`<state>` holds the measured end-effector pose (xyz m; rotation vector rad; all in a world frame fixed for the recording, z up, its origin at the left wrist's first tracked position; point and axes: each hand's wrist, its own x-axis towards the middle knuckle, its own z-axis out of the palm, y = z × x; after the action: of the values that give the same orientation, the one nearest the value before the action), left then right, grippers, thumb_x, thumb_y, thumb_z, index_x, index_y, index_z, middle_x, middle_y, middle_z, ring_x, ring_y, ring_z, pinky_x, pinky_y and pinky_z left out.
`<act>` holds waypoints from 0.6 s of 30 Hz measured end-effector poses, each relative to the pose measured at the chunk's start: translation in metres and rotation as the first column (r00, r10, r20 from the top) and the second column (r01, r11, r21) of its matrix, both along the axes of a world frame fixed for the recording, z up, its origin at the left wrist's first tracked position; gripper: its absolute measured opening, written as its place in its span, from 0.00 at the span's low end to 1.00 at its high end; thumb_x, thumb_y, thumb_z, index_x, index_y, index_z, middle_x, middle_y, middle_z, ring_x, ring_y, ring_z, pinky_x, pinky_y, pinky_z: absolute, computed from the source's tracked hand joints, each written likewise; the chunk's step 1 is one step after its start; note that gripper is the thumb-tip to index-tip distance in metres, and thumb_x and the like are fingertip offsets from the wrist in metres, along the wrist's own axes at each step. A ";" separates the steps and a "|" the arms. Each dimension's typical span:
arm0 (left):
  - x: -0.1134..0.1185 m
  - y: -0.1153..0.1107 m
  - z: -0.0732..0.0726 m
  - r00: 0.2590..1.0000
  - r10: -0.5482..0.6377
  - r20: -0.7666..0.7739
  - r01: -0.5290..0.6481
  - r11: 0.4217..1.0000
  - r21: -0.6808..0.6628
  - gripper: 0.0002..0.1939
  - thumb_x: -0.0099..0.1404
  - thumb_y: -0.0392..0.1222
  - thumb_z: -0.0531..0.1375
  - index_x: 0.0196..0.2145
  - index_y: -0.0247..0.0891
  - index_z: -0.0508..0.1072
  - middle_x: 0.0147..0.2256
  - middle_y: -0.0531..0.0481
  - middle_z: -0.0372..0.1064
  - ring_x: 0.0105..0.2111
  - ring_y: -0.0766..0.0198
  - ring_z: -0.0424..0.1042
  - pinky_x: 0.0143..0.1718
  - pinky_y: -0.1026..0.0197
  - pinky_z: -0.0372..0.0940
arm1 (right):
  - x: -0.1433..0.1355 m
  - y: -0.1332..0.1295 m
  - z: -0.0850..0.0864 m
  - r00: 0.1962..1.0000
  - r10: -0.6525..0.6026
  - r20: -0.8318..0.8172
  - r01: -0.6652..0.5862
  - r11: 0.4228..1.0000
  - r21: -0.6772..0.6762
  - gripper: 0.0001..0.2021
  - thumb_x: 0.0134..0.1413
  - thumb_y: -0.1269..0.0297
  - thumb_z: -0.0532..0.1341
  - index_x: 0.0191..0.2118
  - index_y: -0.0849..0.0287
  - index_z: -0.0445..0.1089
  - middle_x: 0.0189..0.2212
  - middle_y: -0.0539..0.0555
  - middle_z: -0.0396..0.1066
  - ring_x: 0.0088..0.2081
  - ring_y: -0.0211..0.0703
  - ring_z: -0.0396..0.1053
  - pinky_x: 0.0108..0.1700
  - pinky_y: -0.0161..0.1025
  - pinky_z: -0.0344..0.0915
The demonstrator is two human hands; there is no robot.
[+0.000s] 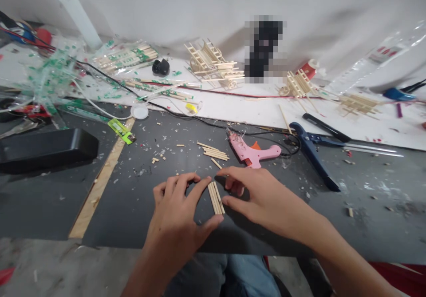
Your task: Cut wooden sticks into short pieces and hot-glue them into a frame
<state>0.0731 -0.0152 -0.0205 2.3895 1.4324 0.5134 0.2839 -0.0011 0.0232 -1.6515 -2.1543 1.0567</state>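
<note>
A row of short wooden sticks (215, 198) lies side by side on the dark grey table in front of me. My left hand (181, 212) frames it from the left, its index fingertip at the far end and its thumb at the near end, pinching the row lengthwise. On the other side, my right hand (254, 195) has thumb and index finger apart, the thumb close to the row's right edge. Its index fingertip is near a single loose stick (216, 163); whether they touch I cannot tell. More cut sticks (214, 151) lie just beyond.
Behind my right hand lies a pink glue gun (251, 148), its cord running back. Blue-handled cutters (314, 155) are at right, a black box (49, 148) at left. Along the wall stand small stick models (213, 64), beside bagged sticks (126, 57) and a lime-green packet (120, 130).
</note>
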 end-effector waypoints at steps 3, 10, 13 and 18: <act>-0.003 0.000 -0.002 1.000 -0.030 0.001 0.030 0.999 0.031 0.31 0.61 0.56 0.69 0.58 0.41 0.72 0.52 0.40 0.70 0.51 0.44 0.67 0.51 0.44 0.53 | 0.009 -0.008 -0.007 0.992 0.130 0.004 -0.130 0.991 0.031 0.29 0.59 0.65 0.66 0.65 0.55 0.64 0.51 0.57 0.73 0.47 0.49 0.71 0.50 0.45 0.64; -0.003 -0.002 -0.003 0.999 -0.025 0.037 0.023 0.999 0.034 0.23 0.64 0.52 0.68 0.54 0.43 0.74 0.51 0.43 0.70 0.52 0.46 0.67 0.52 0.44 0.52 | 0.009 -0.006 -0.015 0.980 0.196 0.024 -0.196 0.981 0.004 0.27 0.60 0.65 0.67 0.64 0.54 0.65 0.51 0.56 0.69 0.52 0.51 0.69 0.55 0.50 0.65; -0.001 -0.002 0.000 0.999 -0.003 0.041 0.003 1.000 0.001 0.23 0.63 0.48 0.69 0.54 0.46 0.74 0.51 0.44 0.70 0.52 0.46 0.67 0.53 0.44 0.52 | 0.010 -0.004 -0.017 0.979 0.201 0.025 -0.201 0.980 0.002 0.26 0.60 0.64 0.67 0.63 0.52 0.66 0.49 0.55 0.70 0.51 0.51 0.70 0.53 0.49 0.67; -0.001 0.000 0.001 1.000 -0.021 0.008 0.021 1.000 -0.014 0.20 0.66 0.48 0.66 0.54 0.48 0.73 0.52 0.43 0.68 0.53 0.45 0.66 0.52 0.42 0.52 | 0.012 -0.001 -0.021 0.974 0.228 0.005 -0.228 0.973 0.043 0.26 0.59 0.65 0.69 0.62 0.53 0.68 0.47 0.55 0.70 0.48 0.50 0.71 0.50 0.47 0.68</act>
<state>0.0722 -0.0150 -0.0192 2.3862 1.4009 0.5055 0.2960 -0.0024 0.0018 -1.4100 -2.3941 1.0592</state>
